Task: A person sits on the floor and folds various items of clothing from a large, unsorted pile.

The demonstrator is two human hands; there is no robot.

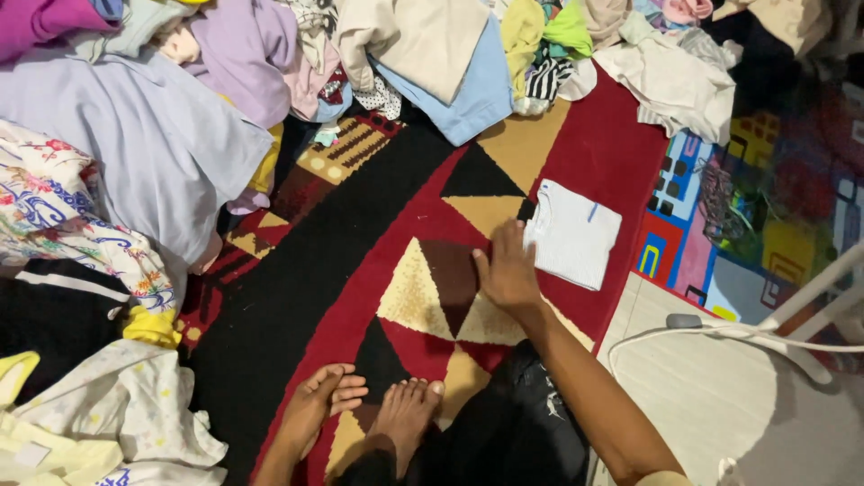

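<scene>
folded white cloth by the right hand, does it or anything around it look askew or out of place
The folded white cloth lies flat and neat but turned at an angle to the patterned rug, beside the right hand. The left hand rests by a bare foot. Only the unfolded clothes heaped around look untidy; nothing seems damaged.

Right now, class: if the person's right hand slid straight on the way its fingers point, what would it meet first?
The right hand points up and slightly right; it would probably meet the folded white garment first, at its near left edge, which the fingertips almost touch.
</scene>
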